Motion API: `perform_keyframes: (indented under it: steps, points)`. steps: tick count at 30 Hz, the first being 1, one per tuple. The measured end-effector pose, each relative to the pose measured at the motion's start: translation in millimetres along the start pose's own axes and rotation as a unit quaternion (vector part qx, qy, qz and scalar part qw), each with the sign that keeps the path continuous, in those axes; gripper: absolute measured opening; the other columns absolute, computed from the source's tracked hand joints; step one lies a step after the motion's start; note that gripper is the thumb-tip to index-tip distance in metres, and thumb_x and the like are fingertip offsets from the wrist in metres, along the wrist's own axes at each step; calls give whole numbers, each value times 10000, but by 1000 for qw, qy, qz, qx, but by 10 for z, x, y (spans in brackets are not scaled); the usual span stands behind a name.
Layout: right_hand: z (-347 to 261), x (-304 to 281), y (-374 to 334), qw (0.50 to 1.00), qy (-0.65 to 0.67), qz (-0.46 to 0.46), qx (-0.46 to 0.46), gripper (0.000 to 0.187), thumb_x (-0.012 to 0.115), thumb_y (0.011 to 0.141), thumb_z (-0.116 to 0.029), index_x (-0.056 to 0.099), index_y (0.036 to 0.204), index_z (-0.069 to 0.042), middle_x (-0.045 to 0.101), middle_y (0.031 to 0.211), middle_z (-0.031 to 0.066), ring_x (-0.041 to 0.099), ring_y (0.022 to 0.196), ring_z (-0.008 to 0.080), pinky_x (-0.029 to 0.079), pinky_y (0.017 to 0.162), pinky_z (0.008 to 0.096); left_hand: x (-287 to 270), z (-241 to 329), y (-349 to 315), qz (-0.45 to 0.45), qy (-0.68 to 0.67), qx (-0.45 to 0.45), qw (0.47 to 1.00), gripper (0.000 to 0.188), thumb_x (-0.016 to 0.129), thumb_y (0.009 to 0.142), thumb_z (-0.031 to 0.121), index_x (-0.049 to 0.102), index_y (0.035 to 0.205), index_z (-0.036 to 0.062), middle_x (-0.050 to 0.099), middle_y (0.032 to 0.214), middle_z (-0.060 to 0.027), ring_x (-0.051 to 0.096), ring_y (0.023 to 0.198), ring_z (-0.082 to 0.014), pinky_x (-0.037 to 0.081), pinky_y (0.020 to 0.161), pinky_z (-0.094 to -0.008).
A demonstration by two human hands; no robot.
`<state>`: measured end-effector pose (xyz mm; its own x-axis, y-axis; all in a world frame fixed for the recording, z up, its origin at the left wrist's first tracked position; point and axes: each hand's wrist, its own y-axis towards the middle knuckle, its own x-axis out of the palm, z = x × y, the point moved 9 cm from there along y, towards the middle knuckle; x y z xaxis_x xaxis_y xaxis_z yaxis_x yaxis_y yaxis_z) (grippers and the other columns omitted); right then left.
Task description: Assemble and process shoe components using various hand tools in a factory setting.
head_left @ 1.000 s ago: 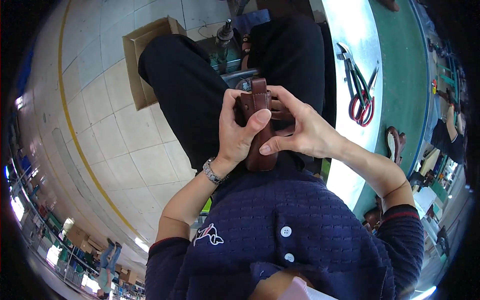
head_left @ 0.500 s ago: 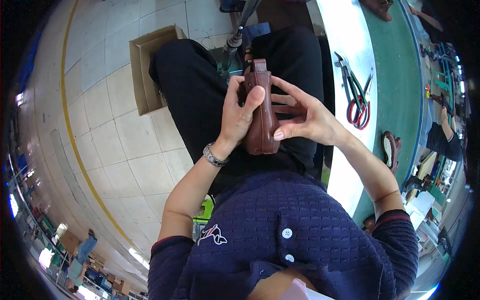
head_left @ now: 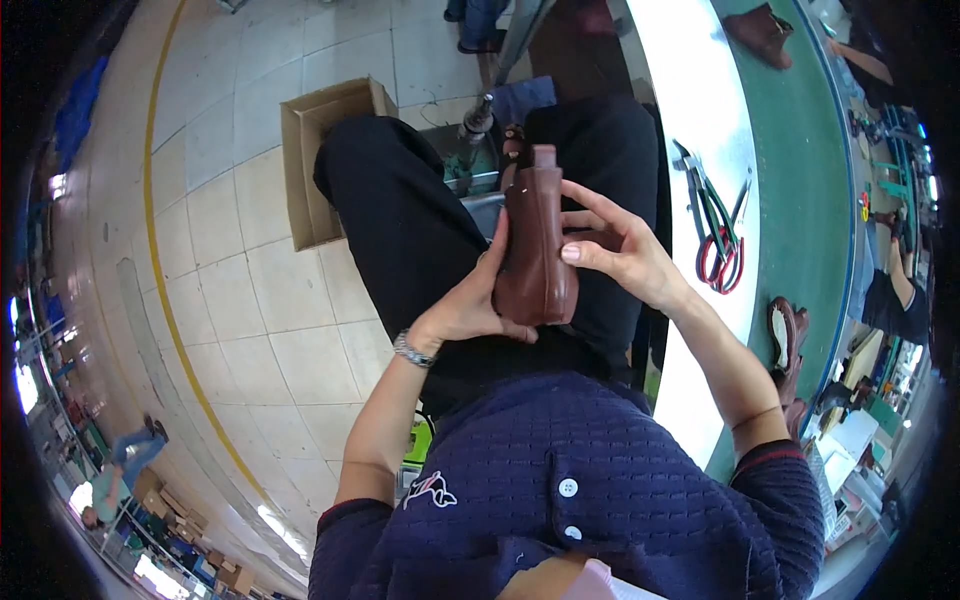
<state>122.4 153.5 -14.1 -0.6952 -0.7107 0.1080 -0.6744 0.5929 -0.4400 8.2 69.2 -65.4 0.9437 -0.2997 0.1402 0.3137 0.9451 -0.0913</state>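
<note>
Between my two hands, above my lap, is a brown leather shoe upper (head_left: 537,255) with a visible seam and a narrow tab at its far end. My left hand (head_left: 472,302) supports it from the left, with its fingers along the side and the thumb at the near end. Along the right side lies my right hand (head_left: 625,255), its thumb pressed on the leather. Some of its fingers reach behind the upper and are partly hidden.
Red-handled scissors (head_left: 722,268) and a green-handled tool (head_left: 697,175) lie on the white tabletop at right. Brown shoes (head_left: 782,335) and a brown leather piece (head_left: 760,38) rest on the green strip. A cardboard box (head_left: 293,180) and a metal post (head_left: 478,120) stand near my legs.
The upper has turned a little in my hands. My left hand has slid down toward its near end, its thumb leaving the top face. My right hand still grips the right side.
</note>
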Motion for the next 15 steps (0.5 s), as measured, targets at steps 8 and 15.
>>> perform_keyframes:
  steps: [8, 15]
  points:
    - [-634, -112, 161, 990, 68, 73, -101, 532, 589, 964, -274, 437, 1413, -32, 595, 1253, 180, 616, 1092, 213, 513, 905, 330, -456, 594, 299, 140, -27, -10, 990, 1061, 838, 740, 222, 152, 1544, 124, 455, 1424, -113, 464, 1284, -214, 373, 1066, -347]
    - [-383, -1278, -59, 842, -422, 327, -79, 552, 618, 920, -373, 501, 1382, -94, 546, 1340, 207, 545, 1224, 341, 448, 1007, 460, -790, 750, 363, 122, -107, -218, 962, 872, 659, 861, 542, 322, 1455, 0, 510, 1332, -150, 514, 1194, -211, 430, 999, -350]
